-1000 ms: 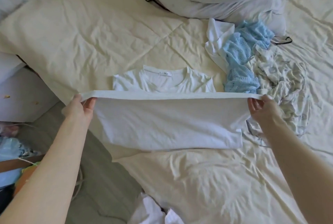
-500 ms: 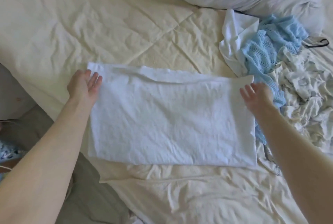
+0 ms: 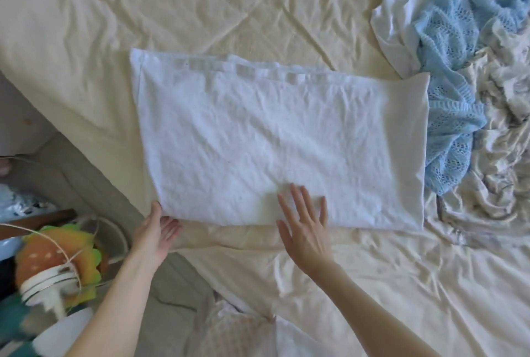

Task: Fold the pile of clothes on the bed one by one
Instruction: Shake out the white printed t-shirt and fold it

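A white shirt (image 3: 275, 138) lies flat on the bed (image 3: 143, 6), folded in half into a wide shape. It likely needs one more fold, side to side, to be small and neat. The left hand (image 3: 156, 234) is open, fingers loose, touching the shirt's near left corner at the bed's edge. The right hand (image 3: 305, 220) is open and flat, pressing on the shirt's near edge and holding nothing.

A pile of clothes (image 3: 484, 115) waits just beside the shirt on the right, and a blue knit top (image 3: 447, 90) touches the shirt's right edge. So most of the job looks left to do. The bed behind the shirt is bare, with room to work. On the left the bed ends, so there is little room there.
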`<state>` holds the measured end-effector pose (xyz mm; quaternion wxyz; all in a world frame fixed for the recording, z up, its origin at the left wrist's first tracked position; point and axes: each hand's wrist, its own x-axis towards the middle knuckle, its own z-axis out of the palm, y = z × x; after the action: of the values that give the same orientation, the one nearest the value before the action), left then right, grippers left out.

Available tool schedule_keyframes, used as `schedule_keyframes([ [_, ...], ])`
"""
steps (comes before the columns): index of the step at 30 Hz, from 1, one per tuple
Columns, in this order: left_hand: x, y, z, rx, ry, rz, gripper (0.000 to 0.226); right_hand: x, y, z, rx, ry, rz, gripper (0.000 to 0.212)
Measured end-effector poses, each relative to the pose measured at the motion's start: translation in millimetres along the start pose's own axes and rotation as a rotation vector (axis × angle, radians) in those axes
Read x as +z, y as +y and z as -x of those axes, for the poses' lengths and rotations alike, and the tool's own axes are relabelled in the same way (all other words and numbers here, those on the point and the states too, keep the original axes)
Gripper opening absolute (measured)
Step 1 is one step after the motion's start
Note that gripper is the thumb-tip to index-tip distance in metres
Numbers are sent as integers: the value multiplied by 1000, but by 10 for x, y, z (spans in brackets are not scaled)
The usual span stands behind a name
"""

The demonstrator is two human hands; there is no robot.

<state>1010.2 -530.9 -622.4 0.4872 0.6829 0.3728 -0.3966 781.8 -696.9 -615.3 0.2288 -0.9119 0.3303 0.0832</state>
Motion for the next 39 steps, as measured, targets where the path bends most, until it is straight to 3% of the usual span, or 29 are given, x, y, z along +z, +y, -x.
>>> schedule_keyframes([
  [4,-8,113,-25,-90,-11,300,18,133,28,-33,62,-187,34,55],
  [13,-178,178,118,116,152,265,12,128,40,-92,95,-353,162,56],
  [16,-138,200,247,230,150,194,9,78,10,-114,95,-371,127,56],
  [19,-105,202,396,372,157,140,24,36,9,-110,87,-364,29,53],
  [25,266,72,977,881,167,-193,28,-47,225,130,61,-238,-128,48],
  [27,536,10,1211,1042,132,-344,24,-137,288,212,155,-179,-349,44],
  [31,1298,-173,1692,1263,2,-480,19,-492,503,321,560,-5,-1076,38],
  [34,1950,-510,1993,1397,-195,-676,18,-802,867,416,711,184,-1571,28],
  [37,2450,-1080,2131,1512,-415,-926,19,-1021,1327,535,739,373,-1696,31],
  [39,2593,-1486,2067,1439,-634,-1161,25,-1039,1533,599,749,381,-1608,35],
])
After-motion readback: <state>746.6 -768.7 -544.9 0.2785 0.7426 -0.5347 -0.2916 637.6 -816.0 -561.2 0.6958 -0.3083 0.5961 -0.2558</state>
